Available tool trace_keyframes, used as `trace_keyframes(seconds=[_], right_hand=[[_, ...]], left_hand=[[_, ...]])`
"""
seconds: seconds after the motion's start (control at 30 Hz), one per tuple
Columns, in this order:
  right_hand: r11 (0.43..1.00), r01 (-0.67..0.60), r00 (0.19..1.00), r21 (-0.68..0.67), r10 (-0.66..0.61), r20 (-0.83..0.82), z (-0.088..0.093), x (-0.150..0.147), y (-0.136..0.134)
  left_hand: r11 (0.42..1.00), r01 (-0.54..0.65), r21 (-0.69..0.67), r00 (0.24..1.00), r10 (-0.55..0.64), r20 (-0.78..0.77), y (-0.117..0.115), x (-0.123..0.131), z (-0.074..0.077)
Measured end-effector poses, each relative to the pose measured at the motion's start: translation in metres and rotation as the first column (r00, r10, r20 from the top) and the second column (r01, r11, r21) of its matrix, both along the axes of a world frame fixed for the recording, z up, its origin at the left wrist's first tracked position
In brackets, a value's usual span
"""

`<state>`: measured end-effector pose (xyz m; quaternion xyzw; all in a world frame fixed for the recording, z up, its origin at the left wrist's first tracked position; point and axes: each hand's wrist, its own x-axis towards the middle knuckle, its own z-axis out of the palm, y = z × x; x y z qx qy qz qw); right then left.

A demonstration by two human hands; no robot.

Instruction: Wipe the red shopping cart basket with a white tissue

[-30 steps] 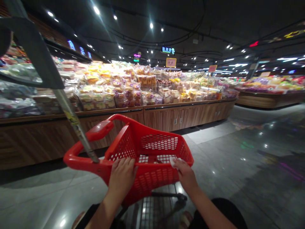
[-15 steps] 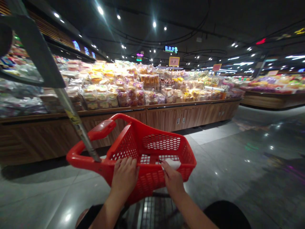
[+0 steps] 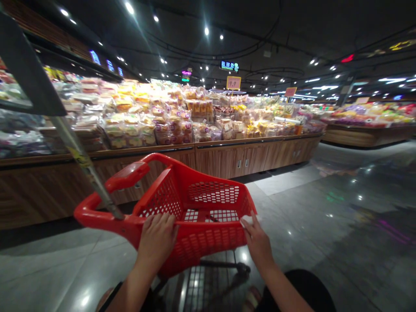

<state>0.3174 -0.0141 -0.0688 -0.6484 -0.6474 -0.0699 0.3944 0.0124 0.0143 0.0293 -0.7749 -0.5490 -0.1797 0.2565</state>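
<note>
A red plastic shopping cart [image 3: 208,236] stands before me, its basket walls pierced with small holes. My left hand [image 3: 158,238] is closed over the basket's near rim, close to the handle end. At the front right corner, my right hand [image 3: 259,242] presses a white cloth or tissue [image 3: 249,219] against the rim. The fingers are closed on it and partly cover it. A grey metal pole [image 3: 84,167] rises from the cart's handle at the left, with a dark bracket [image 3: 35,65] on top.
A long wooden display counter [image 3: 227,158] piled with packaged baked goods [image 3: 172,117] runs behind the cart. Another display [image 3: 364,134] stands at the right. A dark caster wheel [image 3: 242,268] shows under the basket, on the shiny grey floor [image 3: 312,225].
My right hand has slid right along the rim with the white cloth or tissue, reaching the front corner. The left hand stays on the rim. The cart appears slightly further left in view.
</note>
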Motion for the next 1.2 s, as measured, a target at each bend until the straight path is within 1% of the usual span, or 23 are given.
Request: trace_keyframes(seconds=[0.07, 0.13, 0.23, 0.33, 0.37, 0.43, 0.53, 0.63, 0.7, 0.77, 0.87, 0.93, 1.0, 1.07, 1.13, 1.2], right_hand=[[0.999, 0.036, 0.999, -0.018, -0.035, 0.038, 0.0, 0.012, -0.001], [1.0, 0.014, 0.999, -0.017, -0.013, 0.045, 0.001, 0.009, 0.0], [0.995, -0.093, 0.994, 0.03, 0.091, 0.053, 0.001, -0.014, 0.003], [0.967, -0.242, 0.963, 0.074, 0.231, 0.138, 0.001, -0.035, 0.005], [0.962, -0.262, 0.955, 0.075, 0.247, 0.164, 0.002, -0.038, 0.004], [0.968, -0.246, 0.954, 0.057, 0.231, 0.191, 0.002, -0.031, 0.001], [0.981, -0.193, 0.963, 0.012, 0.187, 0.196, 0.0, -0.001, -0.004], [0.985, -0.172, 0.976, 0.017, 0.168, 0.138, -0.007, 0.033, -0.003], [0.983, -0.178, 0.982, 0.051, 0.174, 0.075, -0.012, 0.045, 0.002], [0.978, -0.19, 0.982, 0.087, 0.189, 0.021, -0.015, 0.045, 0.009], [0.967, -0.212, 0.976, 0.141, 0.216, -0.013, -0.017, 0.024, 0.017], [0.948, -0.263, 0.963, 0.181, 0.268, -0.002, -0.015, 0.008, 0.019], [0.919, -0.34, 0.939, 0.2, 0.343, 0.018, -0.013, 0.0, 0.018], [0.895, -0.404, 0.913, 0.188, 0.406, 0.03, -0.012, 0.004, 0.018], [0.881, -0.443, 0.895, 0.166, 0.444, 0.031, -0.012, 0.02, 0.017], [0.884, -0.444, 0.894, 0.146, 0.448, 0.01, -0.014, 0.04, 0.017]], left_hand=[[1.0, -0.005, 0.005, 1.0, 0.005, -0.008, 0.001, -0.001, 0.0], [1.0, -0.005, 0.002, 1.0, 0.005, -0.017, 0.002, -0.002, 0.0], [1.0, 0.004, 0.001, 1.0, -0.004, -0.024, 0.003, -0.005, 0.0], [1.0, 0.016, -0.002, 1.0, -0.016, -0.021, 0.005, -0.01, 0.0], [1.0, 0.019, -0.003, 1.0, -0.019, -0.021, 0.005, -0.012, -0.001], [1.0, 0.023, -0.006, 0.999, -0.023, -0.024, 0.007, -0.016, -0.002], [1.0, 0.024, -0.015, 0.999, -0.024, -0.034, 0.009, -0.02, -0.001], [1.0, 0.016, -0.021, 0.999, -0.017, -0.04, 0.009, -0.022, 0.0], [1.0, 0.011, -0.021, 0.999, -0.012, -0.048, 0.01, -0.022, 0.002], [1.0, 0.008, -0.022, 0.999, -0.009, -0.053, 0.01, -0.023, 0.002], [1.0, 0.012, -0.024, 0.998, -0.014, -0.055, 0.011, -0.025, 0.001], [1.0, 0.02, -0.023, 0.998, -0.021, -0.055, 0.012, -0.028, -0.001], [0.999, 0.032, -0.021, 0.998, -0.033, -0.053, 0.013, -0.032, -0.003], [0.999, 0.046, -0.024, 0.998, -0.047, -0.052, 0.014, -0.036, -0.005], [0.998, 0.053, -0.029, 0.997, -0.054, -0.051, 0.015, -0.041, -0.005], [0.998, 0.048, -0.038, 0.998, -0.049, -0.047, 0.017, -0.047, -0.004]])
